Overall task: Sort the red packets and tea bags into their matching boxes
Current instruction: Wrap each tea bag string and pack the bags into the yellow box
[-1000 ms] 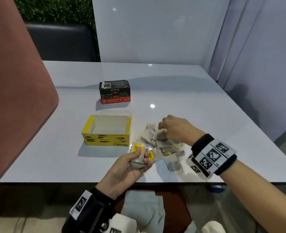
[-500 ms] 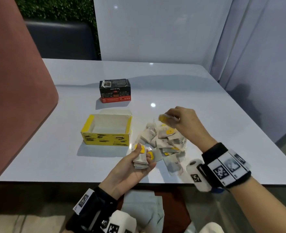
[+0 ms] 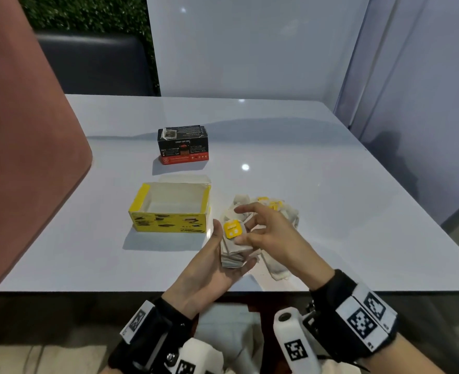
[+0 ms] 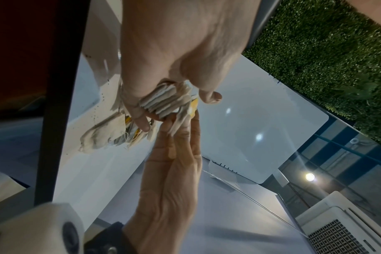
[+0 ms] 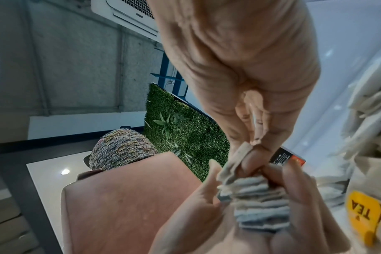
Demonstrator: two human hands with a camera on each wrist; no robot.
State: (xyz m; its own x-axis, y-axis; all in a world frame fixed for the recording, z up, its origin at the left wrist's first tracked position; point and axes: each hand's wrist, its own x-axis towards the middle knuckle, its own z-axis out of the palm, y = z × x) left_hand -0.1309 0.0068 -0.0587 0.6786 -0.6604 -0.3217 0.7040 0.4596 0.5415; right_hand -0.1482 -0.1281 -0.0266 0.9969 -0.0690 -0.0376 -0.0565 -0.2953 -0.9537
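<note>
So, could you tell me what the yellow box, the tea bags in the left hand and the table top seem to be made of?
Yellow box: looks like thin printed cardboard, matte, with a plain pale inside and a slightly ragged rim.
Tea bags, gripped as a stack by the left hand: soft, creased, off-white filter paper, probably, with glossy yellow paper tags.
Table: a smooth, glossy white top, perhaps laminate or glass; it mirrors the ceiling lights.

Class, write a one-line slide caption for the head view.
Left hand holds a tea bag stack; right hand adds one beside the yellow box.
</note>
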